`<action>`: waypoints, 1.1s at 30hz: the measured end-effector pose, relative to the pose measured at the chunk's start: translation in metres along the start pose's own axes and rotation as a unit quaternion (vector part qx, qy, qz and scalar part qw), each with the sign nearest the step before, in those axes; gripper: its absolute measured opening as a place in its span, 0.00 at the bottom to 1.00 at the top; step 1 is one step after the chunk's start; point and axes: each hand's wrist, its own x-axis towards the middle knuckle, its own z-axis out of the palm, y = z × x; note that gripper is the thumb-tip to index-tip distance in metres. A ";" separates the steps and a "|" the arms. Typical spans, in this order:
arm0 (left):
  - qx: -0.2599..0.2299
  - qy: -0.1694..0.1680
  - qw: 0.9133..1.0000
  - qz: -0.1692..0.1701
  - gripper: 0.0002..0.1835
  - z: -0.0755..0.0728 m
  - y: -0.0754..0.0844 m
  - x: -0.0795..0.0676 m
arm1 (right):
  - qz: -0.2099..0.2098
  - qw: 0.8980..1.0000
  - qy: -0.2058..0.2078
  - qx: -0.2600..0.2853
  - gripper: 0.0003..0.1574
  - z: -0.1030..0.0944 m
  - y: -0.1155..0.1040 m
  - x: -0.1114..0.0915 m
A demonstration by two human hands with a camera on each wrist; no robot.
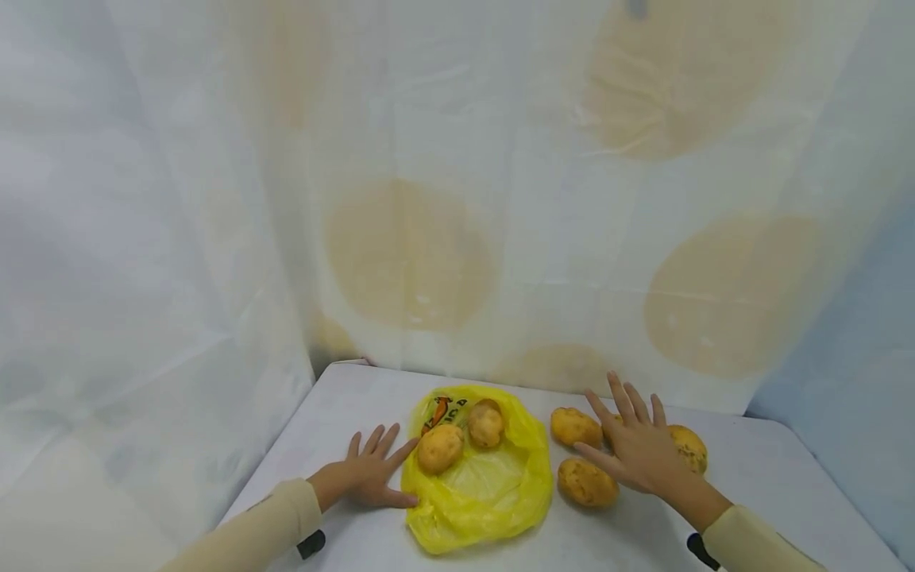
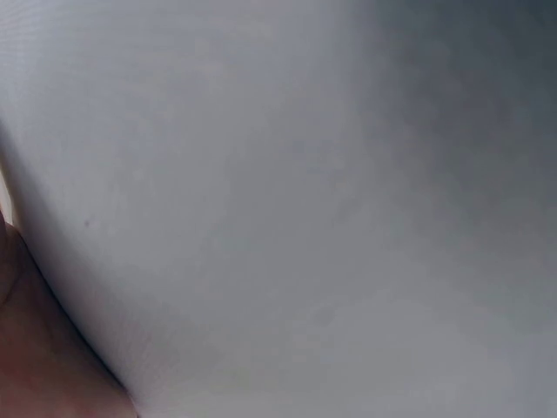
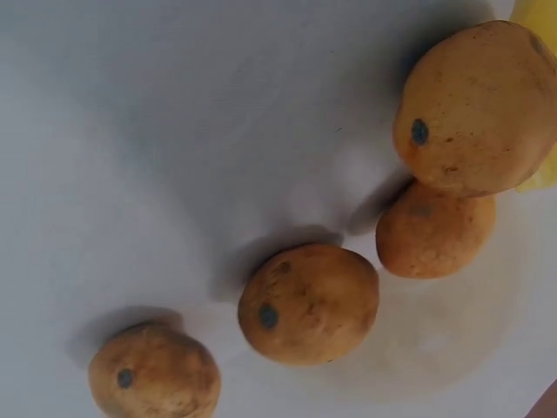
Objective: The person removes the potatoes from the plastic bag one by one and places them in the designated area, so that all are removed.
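A yellow plastic bag (image 1: 493, 512) with a printed patch lies flattened on the table. Two potatoes, one nearer (image 1: 440, 451) and one farther (image 1: 486, 425), rest on it. My left hand (image 1: 368, 475) is spread at the bag's left side, thumb and index fingertips right at its edge. Fingers spread, my right hand (image 1: 643, 451) is over the potatoes right of the bag, partly hiding one. Around it show a back potato (image 1: 575, 427), a front potato (image 1: 588, 482) and a right potato (image 1: 689, 449). The right wrist view shows several potatoes, including a large one (image 3: 474, 109) beside the yellow bag.
The white-covered table (image 1: 343, 397) ends at the back against a hanging white curtain (image 1: 543, 238) with beige circles. More sheeting hangs at left (image 1: 143, 318) and at right (image 1: 843, 373). The left wrist view shows mostly pale surface, with part of the hand at its lower left.
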 end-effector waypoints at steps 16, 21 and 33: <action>-0.005 0.003 1.000 0.007 0.60 0.001 -0.003 -0.004 | -0.044 0.999 0.003 0.014 0.51 0.007 -0.028 0.019; -0.001 0.002 1.000 0.002 0.60 -0.002 -0.003 -0.002 | -0.059 0.998 0.013 0.018 0.49 0.006 -0.030 0.025; -0.013 -0.003 1.000 0.002 0.59 -0.002 0.000 -0.001 | -0.076 0.997 0.005 0.025 0.50 0.014 -0.047 0.030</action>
